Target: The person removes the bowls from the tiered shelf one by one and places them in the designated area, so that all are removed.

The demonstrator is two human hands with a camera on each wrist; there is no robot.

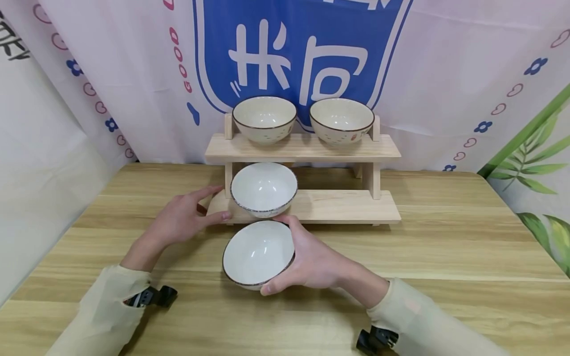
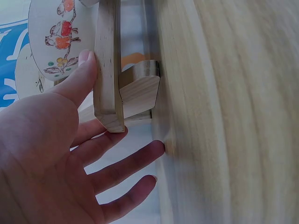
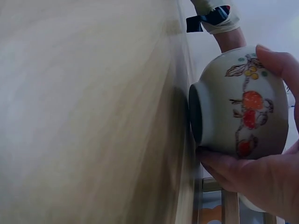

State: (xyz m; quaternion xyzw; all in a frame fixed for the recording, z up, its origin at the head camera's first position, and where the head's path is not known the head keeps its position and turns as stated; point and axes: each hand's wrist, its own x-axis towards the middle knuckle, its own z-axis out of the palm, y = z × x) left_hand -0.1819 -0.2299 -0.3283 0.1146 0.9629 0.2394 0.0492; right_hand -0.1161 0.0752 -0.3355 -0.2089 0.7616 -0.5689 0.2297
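Note:
My right hand (image 1: 313,259) grips a white bowl (image 1: 256,254) by its right side, thumb at the near side and fingers at the far side. The bowl has a dark rim and is tilted, and in the right wrist view its outside carries a painted orange and red branch pattern. It is held just in front of a two-tier wooden stand (image 1: 343,205). My left hand (image 1: 180,220) holds the left end of the stand's lower shelf, thumb at the front. On that shelf's left part sits another white bowl (image 1: 263,188), close behind the held one.
Two cream bowls, one left (image 1: 264,118) and one right (image 1: 342,121), stand on the stand's upper shelf (image 1: 303,148). A wood-grain table (image 1: 445,247) lies beneath everything. Behind it hangs a printed curtain (image 1: 441,64) with a blue emblem.

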